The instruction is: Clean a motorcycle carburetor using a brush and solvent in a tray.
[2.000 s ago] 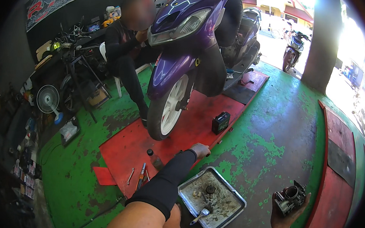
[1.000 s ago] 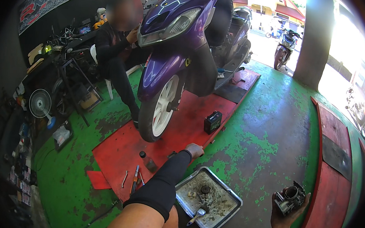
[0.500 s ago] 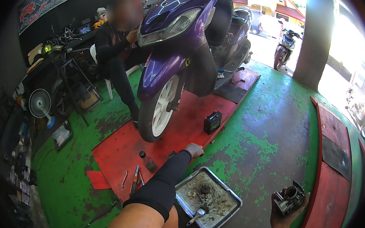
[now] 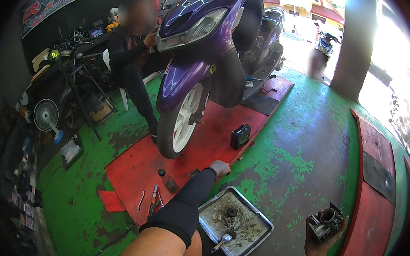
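Observation:
My left hand (image 4: 220, 168) reaches to the red lift platform (image 4: 128, 165), fingers curled at its right edge; what they grip is unclear. My right hand (image 4: 320, 245) holds a metal carburetor (image 4: 325, 222) above the floor at lower right. Between my hands lies a dirty metal tray (image 4: 262, 225) with a round dark part (image 4: 232, 212), small bits and a brush (image 4: 220, 243). Left of my sleeved forearm, a bottle (image 4: 168, 181), a wrench (image 4: 141, 199) and an orange-handled tool (image 4: 152, 202) lie on the platform, and a black battery (image 4: 240, 136) stands farther along it.
A purple scooter (image 4: 201, 42) stands on the platform. Beside it a co-worker (image 4: 129, 61) sits, hand at its front panel. A fan (image 4: 45, 114) stands left, a second red ramp (image 4: 375, 140) runs along the right. A parked motorbike (image 4: 325, 43) stands beyond, by a pillar (image 4: 355, 48).
Compared with two seconds ago, the view has shifted a little, moving the scene slightly leftward in the picture. My hands keep nearly the same positions, the right one still holding the carburetor.

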`<state>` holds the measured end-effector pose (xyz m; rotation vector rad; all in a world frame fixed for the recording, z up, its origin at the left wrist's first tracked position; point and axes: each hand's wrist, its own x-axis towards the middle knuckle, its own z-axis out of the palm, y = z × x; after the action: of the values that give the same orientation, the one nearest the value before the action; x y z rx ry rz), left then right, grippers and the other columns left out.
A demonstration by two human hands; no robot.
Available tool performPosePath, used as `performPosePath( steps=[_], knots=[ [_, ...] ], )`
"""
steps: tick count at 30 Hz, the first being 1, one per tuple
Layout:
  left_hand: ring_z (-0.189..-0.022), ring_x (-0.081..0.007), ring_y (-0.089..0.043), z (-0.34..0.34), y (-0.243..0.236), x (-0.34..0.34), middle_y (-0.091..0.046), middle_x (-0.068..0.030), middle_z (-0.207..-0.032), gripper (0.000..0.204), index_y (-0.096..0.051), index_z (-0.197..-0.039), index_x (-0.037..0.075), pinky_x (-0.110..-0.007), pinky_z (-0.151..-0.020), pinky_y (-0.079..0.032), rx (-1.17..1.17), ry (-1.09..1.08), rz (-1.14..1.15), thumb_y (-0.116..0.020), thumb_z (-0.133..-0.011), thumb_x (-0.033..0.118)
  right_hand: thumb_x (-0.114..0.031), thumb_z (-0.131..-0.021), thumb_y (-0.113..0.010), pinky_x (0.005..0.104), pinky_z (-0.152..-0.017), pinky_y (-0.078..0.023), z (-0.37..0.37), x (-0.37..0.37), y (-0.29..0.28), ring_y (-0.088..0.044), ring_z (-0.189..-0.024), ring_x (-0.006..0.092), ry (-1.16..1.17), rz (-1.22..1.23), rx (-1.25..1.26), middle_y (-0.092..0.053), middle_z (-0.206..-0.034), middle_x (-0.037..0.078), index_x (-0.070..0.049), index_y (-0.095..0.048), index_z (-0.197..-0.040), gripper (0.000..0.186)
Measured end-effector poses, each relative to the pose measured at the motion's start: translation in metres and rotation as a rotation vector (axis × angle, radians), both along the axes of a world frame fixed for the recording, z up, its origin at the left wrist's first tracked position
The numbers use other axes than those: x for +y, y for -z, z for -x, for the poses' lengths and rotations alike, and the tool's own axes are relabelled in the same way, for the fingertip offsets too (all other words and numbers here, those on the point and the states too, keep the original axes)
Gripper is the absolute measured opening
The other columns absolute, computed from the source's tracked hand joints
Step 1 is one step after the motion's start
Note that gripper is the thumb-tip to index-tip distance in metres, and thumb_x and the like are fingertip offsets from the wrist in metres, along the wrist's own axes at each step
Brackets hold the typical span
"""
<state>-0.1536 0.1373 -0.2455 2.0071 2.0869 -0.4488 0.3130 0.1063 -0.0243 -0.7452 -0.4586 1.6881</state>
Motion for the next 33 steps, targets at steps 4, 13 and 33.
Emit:
performPosePath(
  steps=[4,13,33],
  knots=[
    [-0.109,-0.0307,-0.066,-0.007,-0.005,0.009,-0.063,-0.0086,-0.117,0.022,-0.069,-0.110,0.018,-0.047,-0.087,-0.056,-0.011,0.009,0.007,-0.060,-0.090,0.013,-0.063,-0.096,-0.049,0.0445,-0.078,-0.052,-0.005,0.000,-0.002,-0.063,-0.079,0.0218,0.010,-0.004,-0.005,-0.067,-0.090,0.006,-0.011,-0.067,-0.104,0.055],
    [-0.111,-0.0304,-0.066,-0.007,-0.006,0.006,-0.062,-0.0079,-0.120,0.027,-0.069,-0.113,0.019,-0.047,-0.088,-0.056,0.007,0.015,0.025,-0.058,-0.091,0.009,-0.063,-0.096,-0.049,0.0450,-0.079,-0.052,-0.003,-0.001,-0.004,-0.063,-0.080,0.0221,0.029,0.032,-0.007,-0.067,-0.090,0.007,-0.011,-0.067,-0.104,0.056],
    [-0.108,-0.0280,-0.068,-0.008,0.003,0.012,-0.068,-0.0068,-0.118,0.024,-0.073,-0.109,0.021,-0.046,-0.085,-0.058,0.033,0.051,-0.016,-0.057,-0.092,0.017,-0.062,-0.096,-0.049,0.0451,-0.080,-0.051,-0.008,0.003,0.005,-0.063,-0.081,0.0227,0.020,-0.025,0.000,-0.066,-0.092,0.008,-0.010,-0.066,-0.108,0.056]
  ],
)
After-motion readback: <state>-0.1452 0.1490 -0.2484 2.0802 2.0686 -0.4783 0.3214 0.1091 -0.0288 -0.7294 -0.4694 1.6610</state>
